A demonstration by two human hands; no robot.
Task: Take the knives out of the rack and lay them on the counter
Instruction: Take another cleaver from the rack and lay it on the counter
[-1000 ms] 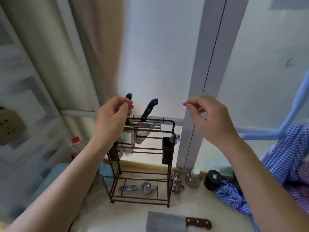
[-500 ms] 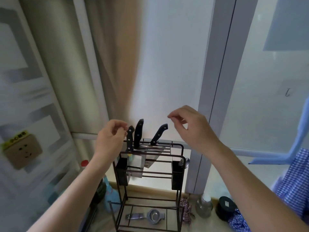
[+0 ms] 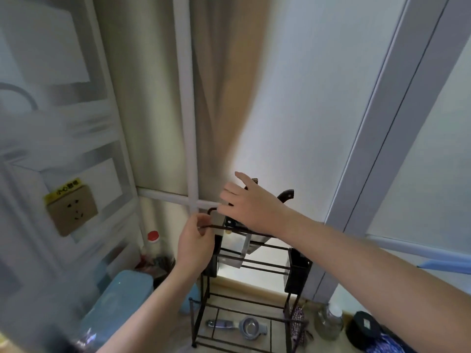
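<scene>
While left hand (image 3: 195, 242) steadies rack (image 3: 251, 273) (knives (image 3: 286, 196) underhand).

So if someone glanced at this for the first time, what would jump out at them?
Two bare arms meeting at a dark wire rack in the lower centre. The left hand grips the rack's top left corner while the right hand reaches across the black knife handles sticking up from it. After that, the tan wall socket with its yellow label, on the left.

The right hand (image 3: 251, 208) has crossed onto the knife handles; the left hand (image 3: 195, 247) now grips the rack (image 3: 252, 305).
</scene>
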